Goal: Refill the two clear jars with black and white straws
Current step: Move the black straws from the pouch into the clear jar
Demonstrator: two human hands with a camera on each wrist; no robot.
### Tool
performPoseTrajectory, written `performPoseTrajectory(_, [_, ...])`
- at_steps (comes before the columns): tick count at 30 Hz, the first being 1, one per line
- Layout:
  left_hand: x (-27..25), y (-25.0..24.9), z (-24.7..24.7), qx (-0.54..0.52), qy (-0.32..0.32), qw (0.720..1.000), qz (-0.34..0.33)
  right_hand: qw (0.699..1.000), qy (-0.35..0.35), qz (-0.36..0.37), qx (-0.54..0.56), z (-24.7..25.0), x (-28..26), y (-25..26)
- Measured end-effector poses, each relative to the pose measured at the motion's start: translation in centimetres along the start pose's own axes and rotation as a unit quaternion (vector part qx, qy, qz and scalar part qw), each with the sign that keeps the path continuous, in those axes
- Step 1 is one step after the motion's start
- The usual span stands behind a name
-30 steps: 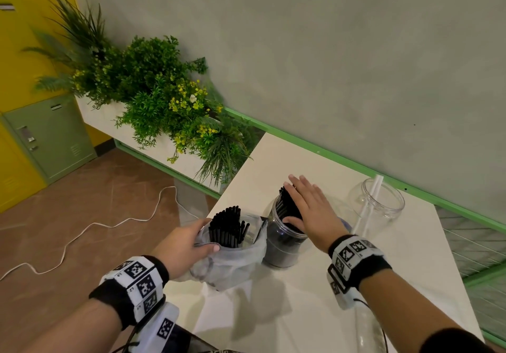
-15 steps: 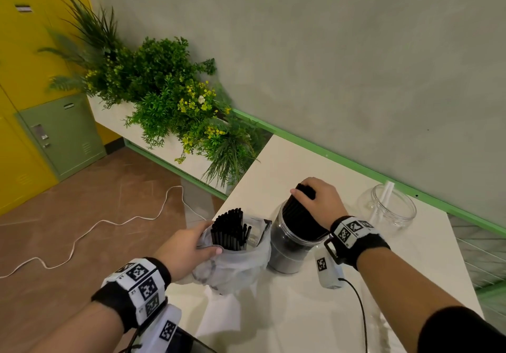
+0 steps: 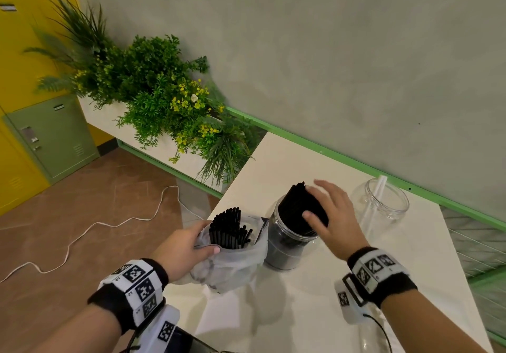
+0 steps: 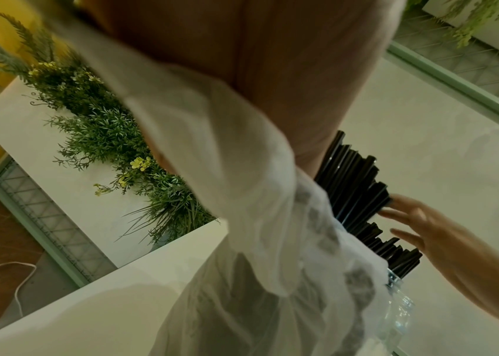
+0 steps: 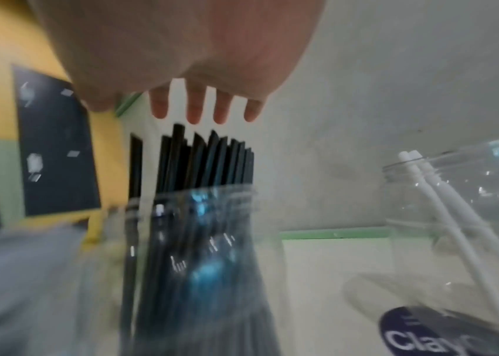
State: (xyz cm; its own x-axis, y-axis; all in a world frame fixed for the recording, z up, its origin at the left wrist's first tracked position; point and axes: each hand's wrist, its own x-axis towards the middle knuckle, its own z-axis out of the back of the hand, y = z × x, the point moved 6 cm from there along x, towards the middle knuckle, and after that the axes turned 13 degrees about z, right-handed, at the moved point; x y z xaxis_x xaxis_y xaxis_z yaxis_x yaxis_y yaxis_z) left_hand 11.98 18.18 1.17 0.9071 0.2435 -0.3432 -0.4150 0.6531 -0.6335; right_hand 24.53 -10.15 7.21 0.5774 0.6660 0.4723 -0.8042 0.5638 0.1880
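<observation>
Left hand has its grip wrapped around a thin plastic bag of black straws, center of the head view. Right hand is spread wide, holding nothing, fingers over the black bundle in the near jar. The far jar, right of center on the tabletop, has just a couple of white straws.

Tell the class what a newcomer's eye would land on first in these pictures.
The jar packed with black straws mid-table, the right hand spread open over their tops. Left of it, the left hand grips a plastic bag of more black ones. Right, a nearly empty jar holds white straws.
</observation>
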Motion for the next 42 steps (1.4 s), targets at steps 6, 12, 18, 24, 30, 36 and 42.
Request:
performPoseTrajectory(6, [-0.1, -0.3, -0.2, 0.014, 0.004, 1.000, 0.006, 0.993, 0.099, 0.001, -0.060, -2.5, -0.3, -2.3])
performPoseTrajectory(12, [-0.3, -0.3, -0.2, 0.025, 0.005, 1.000, 0.011, 0.988, 0.155, 0.017, -0.022, -4.2, 3.1, -2.5])
performPoseTrajectory(18, [-0.3, -0.4, 0.0, 0.022, 0.008, 1.000, 0.013, 0.996, 0.075, -0.002, -0.054, -3.6, 5.3, -2.2])
performPoseTrajectory(24, [0.0, -0.1, 0.1, 0.023, 0.011, 0.999, 0.019, 0.993, 0.093, -0.023, -0.074, -3.8, 6.2, -2.6])
performPoseTrajectory(30, [0.1, 0.0, 0.1, 0.019, 0.014, 1.000, 0.019, 0.986, 0.151, -0.066, -0.039, -4.2, 6.8, -2.5])
performPoseTrajectory(36, [0.2, 0.6, -0.1, 0.037, 0.023, 0.999, 0.031, 0.982, 0.167, -0.067, -0.059, -4.3, 6.9, -2.7])
performPoseTrajectory(42, [0.3, 0.8, -0.1, 0.017, 0.018, 0.999, 0.024, 1.000, -0.022, 0.004, 0.007, -1.2, 6.0, 2.9])
